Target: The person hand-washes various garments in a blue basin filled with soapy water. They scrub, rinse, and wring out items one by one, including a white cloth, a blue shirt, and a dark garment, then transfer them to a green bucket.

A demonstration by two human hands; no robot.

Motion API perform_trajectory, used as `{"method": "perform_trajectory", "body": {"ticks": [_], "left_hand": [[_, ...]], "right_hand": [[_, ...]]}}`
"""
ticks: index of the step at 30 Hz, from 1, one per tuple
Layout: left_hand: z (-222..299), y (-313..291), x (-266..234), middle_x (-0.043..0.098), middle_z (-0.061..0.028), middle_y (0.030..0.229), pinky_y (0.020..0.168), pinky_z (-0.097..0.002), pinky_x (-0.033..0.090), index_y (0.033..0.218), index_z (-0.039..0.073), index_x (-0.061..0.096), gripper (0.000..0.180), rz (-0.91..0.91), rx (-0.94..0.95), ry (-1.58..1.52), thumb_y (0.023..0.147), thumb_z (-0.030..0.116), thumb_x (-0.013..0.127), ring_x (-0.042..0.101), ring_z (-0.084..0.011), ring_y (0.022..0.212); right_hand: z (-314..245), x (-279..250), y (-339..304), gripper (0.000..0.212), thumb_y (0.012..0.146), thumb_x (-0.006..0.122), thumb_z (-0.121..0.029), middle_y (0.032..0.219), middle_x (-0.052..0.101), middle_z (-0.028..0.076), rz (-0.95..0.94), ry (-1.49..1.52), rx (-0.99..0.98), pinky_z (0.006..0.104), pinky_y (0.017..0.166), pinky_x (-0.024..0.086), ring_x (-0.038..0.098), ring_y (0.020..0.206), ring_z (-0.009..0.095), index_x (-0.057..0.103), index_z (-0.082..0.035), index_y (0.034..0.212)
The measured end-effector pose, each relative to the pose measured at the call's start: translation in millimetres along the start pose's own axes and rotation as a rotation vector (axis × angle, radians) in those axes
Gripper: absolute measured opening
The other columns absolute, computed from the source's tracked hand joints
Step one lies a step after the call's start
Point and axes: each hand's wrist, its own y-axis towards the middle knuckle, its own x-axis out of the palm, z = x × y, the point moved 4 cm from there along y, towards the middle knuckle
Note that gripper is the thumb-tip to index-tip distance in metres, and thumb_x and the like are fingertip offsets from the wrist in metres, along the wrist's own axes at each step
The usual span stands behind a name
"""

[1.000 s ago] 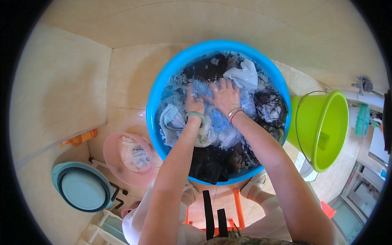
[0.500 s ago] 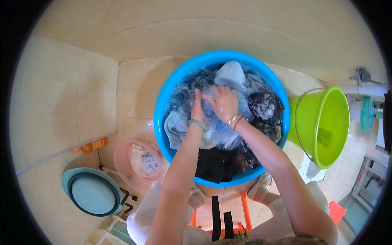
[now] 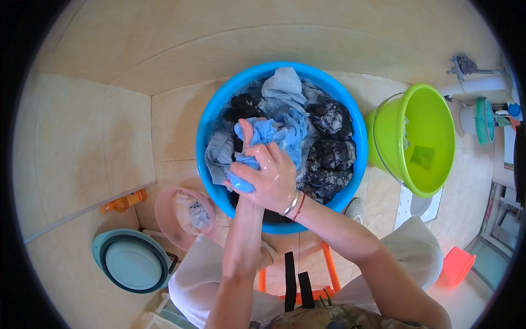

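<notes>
A wet light-blue garment [image 3: 293, 129] is bunched up between my hands above the big blue washtub [image 3: 359, 137]. My right hand [image 3: 272, 176] wraps round its near end, with a bit of blue cloth poking out under the fingers. Mostly hidden behind the right one, my left hand [image 3: 247, 132] shows a thumb and part of its grip on the same garment. Soaking in the tub are a pale grey-white cloth [image 3: 284, 86] at the far side, a light grey-blue ribbed cloth [image 3: 219, 156] at the left and dark patterned clothes [image 3: 330, 156] at the right.
A lime-green bucket [image 3: 441, 164] stands tilted in view to the right of the tub. At the left are a pink basin [image 3: 164, 216] with cloths, a grey-blue folding basin [image 3: 131, 262] and an orange bottle [image 3: 125, 200]. A red-orange bin [image 3: 457, 267] sits lower right.
Both hands have come up out of the water and closer to me, lifting the blue garment and closing on it. The right hand now covers much of the left. The whole view has shifted slightly.
</notes>
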Motion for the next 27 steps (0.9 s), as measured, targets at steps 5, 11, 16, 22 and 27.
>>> {"method": "perform_trajectory", "body": {"ticks": [5,11,16,22,27], "left_hand": [[11,6,-20,0.064,-0.005,0.097,0.083,-0.0308,0.051,0.112,0.008,0.061,0.022,-0.282,0.145,0.037,0.095,0.022,0.057,0.062,-0.0177,0.094],[-1,-10,12,0.062,-0.0016,0.099,0.078,-0.0294,0.05,0.108,0.003,0.061,0.032,0.46,0.282,0.343,0.089,0.029,0.064,0.059,-0.0125,0.089],[26,-15,16,0.06,-0.004,0.109,0.092,-0.0307,0.043,0.112,0.004,0.061,0.031,0.371,0.44,0.579,0.086,0.022,0.066,0.056,-0.016,0.1],[43,10,-13,0.049,-0.0117,0.124,0.1,-0.0339,0.039,0.128,0.012,0.057,0.05,0.122,0.786,1.359,0.08,0.002,0.062,0.054,-0.0256,0.109],[23,40,-54,0.054,-0.0178,0.119,0.1,-0.0397,0.039,0.125,0.016,0.054,0.044,0.257,0.719,1.599,0.084,0.005,0.062,0.051,-0.0332,0.111]], "right_hand": [[14,2,20,0.019,0.064,0.076,-0.02,0.079,0.054,0.004,0.156,0.157,0.102,0.0391,0.056,0.048,0.058,0.072,0.025,0.061,-0.015,0.075],[95,19,29,0.022,0.074,0.068,-0.031,0.079,0.063,0.013,0.033,0.153,0.433,0.0441,0.064,0.052,0.064,0.075,0.034,0.068,-0.011,0.084],[172,14,23,0.036,0.082,0.065,-0.04,0.099,0.065,0.016,-0.098,-0.147,0.668,0.0455,0.074,0.052,0.064,0.089,0.037,0.068,-0.013,0.104],[128,26,-9,0.05,0.08,0.07,-0.035,0.125,0.049,0.011,-0.235,-0.228,0.185,0.0468,0.083,0.048,0.051,0.106,0.034,0.055,-0.022,0.126],[146,81,-38,0.06,0.076,0.073,-0.03,0.126,0.048,0.012,-0.451,-0.375,0.264,0.0481,0.081,0.045,0.051,0.103,0.034,0.049,-0.025,0.131]]}}
